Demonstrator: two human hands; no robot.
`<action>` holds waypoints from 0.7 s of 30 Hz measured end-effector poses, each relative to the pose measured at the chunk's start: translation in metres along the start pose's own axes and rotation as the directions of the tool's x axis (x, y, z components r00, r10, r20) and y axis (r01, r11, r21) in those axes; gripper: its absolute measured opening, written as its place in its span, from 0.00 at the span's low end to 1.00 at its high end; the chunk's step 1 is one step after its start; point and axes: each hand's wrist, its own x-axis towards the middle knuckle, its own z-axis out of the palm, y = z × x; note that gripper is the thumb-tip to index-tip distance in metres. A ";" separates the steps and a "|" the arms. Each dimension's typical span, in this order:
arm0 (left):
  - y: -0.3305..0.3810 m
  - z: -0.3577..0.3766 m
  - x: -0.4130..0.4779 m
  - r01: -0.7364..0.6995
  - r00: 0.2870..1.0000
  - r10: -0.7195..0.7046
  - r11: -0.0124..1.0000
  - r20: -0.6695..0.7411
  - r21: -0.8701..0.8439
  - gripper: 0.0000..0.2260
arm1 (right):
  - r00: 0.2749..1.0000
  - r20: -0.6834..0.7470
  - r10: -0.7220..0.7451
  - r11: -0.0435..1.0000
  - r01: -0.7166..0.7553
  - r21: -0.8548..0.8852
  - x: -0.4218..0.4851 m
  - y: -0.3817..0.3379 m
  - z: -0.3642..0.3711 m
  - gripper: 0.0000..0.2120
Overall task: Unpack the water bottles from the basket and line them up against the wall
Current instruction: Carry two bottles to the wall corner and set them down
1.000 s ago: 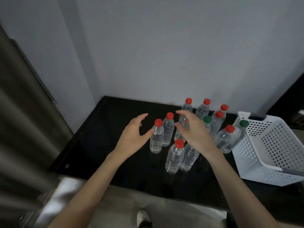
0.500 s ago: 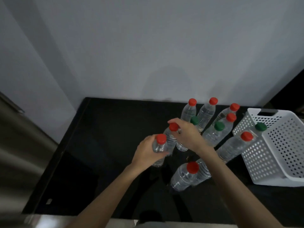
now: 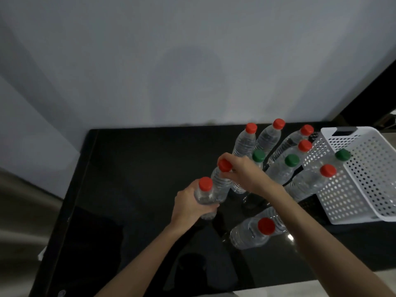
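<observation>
Left hand (image 3: 188, 203) wrapping round body of first bottle (image 3: 204, 195). Right hand (image 3: 246, 176) pinching second bottle (image 3: 220, 185) at cap, probably for moving both upright together. Other bottles (image 3: 280, 174) standing bunched on table (image 3: 128, 179) beside basket (image 3: 353, 200), not lining wall (image 3: 192, 61) yet.

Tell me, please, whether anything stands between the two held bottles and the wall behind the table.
Nothing visible does. The left hand grips one red-capped bottle and the right hand pinches a second bottle at its cap; ahead of them the black table runs bare to the wall. The other bottles stand off to the right.
</observation>
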 end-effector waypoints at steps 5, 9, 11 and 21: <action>-0.007 -0.031 0.014 -0.002 0.999 0.001 1.000 -0.037 -0.031 0.22 | 1.000 0.018 0.010 1.000 -0.010 0.003 0.017 -0.013 0.006 0.12; -0.017 -0.075 0.034 -0.033 0.999 0.033 0.999 -0.023 0.005 0.23 | 0.999 0.015 0.040 0.998 -0.041 0.045 0.041 -0.033 0.010 0.13; -0.025 -0.101 0.046 -0.045 0.998 0.046 0.999 -0.039 0.022 0.24 | 0.999 0.010 0.045 0.997 -0.045 0.059 0.058 -0.047 0.012 0.13; -0.074 -0.235 0.110 -0.029 0.974 0.043 0.997 -0.222 0.066 0.24 | 0.998 -0.069 0.011 0.984 0.002 0.180 0.168 -0.122 0.049 0.11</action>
